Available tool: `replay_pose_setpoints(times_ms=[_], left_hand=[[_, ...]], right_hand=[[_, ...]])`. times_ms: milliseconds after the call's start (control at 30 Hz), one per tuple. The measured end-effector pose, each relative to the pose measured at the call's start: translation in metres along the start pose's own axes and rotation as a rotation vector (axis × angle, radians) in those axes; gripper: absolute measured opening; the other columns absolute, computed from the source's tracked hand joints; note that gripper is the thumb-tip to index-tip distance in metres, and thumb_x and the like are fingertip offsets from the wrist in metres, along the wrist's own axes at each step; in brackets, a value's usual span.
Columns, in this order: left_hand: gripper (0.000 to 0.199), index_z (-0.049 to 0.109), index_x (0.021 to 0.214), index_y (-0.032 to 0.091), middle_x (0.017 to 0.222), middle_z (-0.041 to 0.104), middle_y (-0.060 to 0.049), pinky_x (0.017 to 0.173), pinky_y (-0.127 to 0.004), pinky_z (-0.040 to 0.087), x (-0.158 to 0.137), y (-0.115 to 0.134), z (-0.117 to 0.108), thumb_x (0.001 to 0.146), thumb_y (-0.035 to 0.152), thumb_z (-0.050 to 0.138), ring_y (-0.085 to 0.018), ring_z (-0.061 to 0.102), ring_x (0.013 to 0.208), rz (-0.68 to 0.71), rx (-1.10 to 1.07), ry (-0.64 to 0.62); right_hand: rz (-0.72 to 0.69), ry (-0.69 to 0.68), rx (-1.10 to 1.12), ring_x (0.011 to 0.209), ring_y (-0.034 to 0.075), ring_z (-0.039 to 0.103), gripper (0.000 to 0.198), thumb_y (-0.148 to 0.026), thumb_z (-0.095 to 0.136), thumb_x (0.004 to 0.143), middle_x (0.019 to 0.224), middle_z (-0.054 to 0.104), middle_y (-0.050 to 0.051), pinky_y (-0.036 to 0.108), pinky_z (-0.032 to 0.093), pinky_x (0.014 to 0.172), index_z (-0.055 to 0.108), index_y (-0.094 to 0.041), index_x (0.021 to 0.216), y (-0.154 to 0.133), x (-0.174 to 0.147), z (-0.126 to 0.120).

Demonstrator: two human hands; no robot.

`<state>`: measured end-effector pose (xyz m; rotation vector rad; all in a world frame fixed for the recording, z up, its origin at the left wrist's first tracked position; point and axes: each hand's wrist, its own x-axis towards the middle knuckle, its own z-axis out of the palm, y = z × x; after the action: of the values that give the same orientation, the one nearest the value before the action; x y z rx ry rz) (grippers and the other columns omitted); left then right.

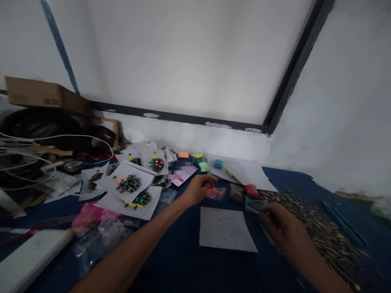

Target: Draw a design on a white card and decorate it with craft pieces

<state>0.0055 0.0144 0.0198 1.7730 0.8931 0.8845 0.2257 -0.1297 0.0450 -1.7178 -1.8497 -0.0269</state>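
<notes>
My left hand point(198, 189) hovers over the middle of the table, its fingers stretched to the right and partly bent, with nothing visible in them. Just beyond its fingertips lies a clear packet with orange-red contents point(216, 193). The fingertips of my right hand point(279, 219) pinch the edge of a green plastic packet point(253, 204); the hand is slightly blurred. Between my hands lies a white paper sheet point(227, 230) with a faint dotted drawing of a rounded animal shape. A large pile of small dark, slender pieces point(317, 228) spreads beside my right hand.
Papers with finished hedgehog-like figures point(131, 184) lie at the left, near a phone point(185, 176). Red point(252, 191), brown point(236, 192), pale green point(204, 167) and blue point(218, 163) lumps or packets sit behind. Blue tweezers-like tool point(345, 224) lies right; cables and a cardboard box point(45, 95) stand left.
</notes>
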Motion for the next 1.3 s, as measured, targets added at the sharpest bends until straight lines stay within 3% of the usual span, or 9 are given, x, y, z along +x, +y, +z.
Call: replay_pose_setpoints(times_ms=[100,233,300,500,600,700,800,967,1300], left_hand=[[0.032,0.063,0.103,0.008,0.074,0.059,-0.003,0.057,-0.02,0.044,-0.003,0.013,0.006,0.08,0.005,0.042,-0.008,0.053,0.057,-0.066,-0.268,-0.092],[0.025,0.065,0.099,0.009,0.074,0.06,-0.002,0.059,-0.02,0.044,-0.009,0.025,0.012,0.08,0.01,0.047,-0.007,0.053,0.057,-0.061,-0.384,-0.153],[0.024,0.065,0.097,0.009,0.074,0.06,-0.002,0.06,-0.021,0.044,-0.011,0.029,0.013,0.081,0.011,0.048,-0.008,0.053,0.058,-0.058,-0.42,-0.165],[0.028,0.066,0.096,0.01,0.076,0.061,-0.004,0.063,-0.024,0.045,-0.014,0.036,0.011,0.083,0.033,0.059,-0.01,0.054,0.063,-0.073,-0.516,-0.228],[0.039,0.067,0.092,0.009,0.078,0.063,-0.005,0.064,-0.023,0.044,-0.014,0.031,0.006,0.075,0.045,0.067,-0.01,0.056,0.067,-0.073,-0.479,-0.376],[0.046,0.066,0.085,0.008,0.067,0.062,-0.003,0.056,-0.022,0.041,-0.012,0.02,0.002,0.064,0.048,0.075,-0.011,0.056,0.061,-0.09,-0.424,-0.348],[0.049,0.065,0.081,0.009,0.065,0.062,-0.002,0.053,-0.023,0.04,-0.011,0.013,0.001,0.059,0.051,0.077,-0.01,0.054,0.055,-0.134,-0.424,-0.346],[0.043,0.065,0.078,0.01,0.062,0.058,0.001,0.05,-0.021,0.036,-0.014,0.01,0.004,0.06,0.047,0.077,-0.006,0.049,0.051,-0.156,-0.409,-0.396],[0.042,0.066,0.081,0.011,0.062,0.057,0.002,0.05,-0.02,0.037,-0.015,0.007,0.007,0.064,0.048,0.074,-0.007,0.05,0.053,-0.123,-0.36,-0.434]], right_hand=[[0.089,-0.069,0.165,0.05,0.015,0.055,0.027,-0.045,0.048,0.085,0.063,0.062,0.002,0.026,0.042,0.046,0.062,-0.022,0.082,-0.009,-0.001,0.006],[0.199,-0.184,0.389,0.063,0.019,0.064,0.036,-0.05,0.048,0.082,0.072,0.067,0.005,0.03,0.05,0.055,0.063,-0.02,0.092,-0.023,0.0,0.022],[0.255,-0.27,0.463,0.064,0.019,0.065,0.043,-0.054,0.048,0.081,0.076,0.069,0.006,0.029,0.049,0.049,0.062,-0.018,0.1,-0.031,0.002,0.027],[0.242,-0.279,0.507,0.045,0.012,0.055,0.043,-0.06,0.05,0.077,0.052,0.058,0.0,0.023,0.041,0.042,0.057,-0.019,0.064,-0.052,0.023,0.017],[0.263,-0.238,0.446,0.039,0.01,0.049,0.043,-0.059,0.051,0.076,0.045,0.053,-0.002,0.022,0.038,0.041,0.055,-0.02,0.06,-0.056,0.033,0.015],[0.321,-0.242,0.528,0.04,0.01,0.05,0.041,-0.059,0.054,0.073,0.047,0.054,-0.002,0.021,0.038,0.039,0.055,-0.02,0.06,-0.055,0.034,0.023],[0.399,-0.184,0.703,0.049,0.011,0.056,0.041,-0.059,0.054,0.072,0.069,0.062,0.002,0.02,0.038,0.035,0.058,-0.018,0.07,-0.051,0.027,0.038],[0.368,-0.222,0.75,0.052,0.011,0.058,0.037,-0.053,0.058,0.076,0.073,0.061,0.002,0.017,0.039,0.035,0.062,-0.016,0.077,-0.043,0.016,0.051],[0.374,-0.31,0.723,0.05,0.012,0.058,0.031,-0.046,0.062,0.072,0.067,0.062,0.0,0.019,0.04,0.036,0.059,-0.017,0.08,-0.05,0.014,0.045]])
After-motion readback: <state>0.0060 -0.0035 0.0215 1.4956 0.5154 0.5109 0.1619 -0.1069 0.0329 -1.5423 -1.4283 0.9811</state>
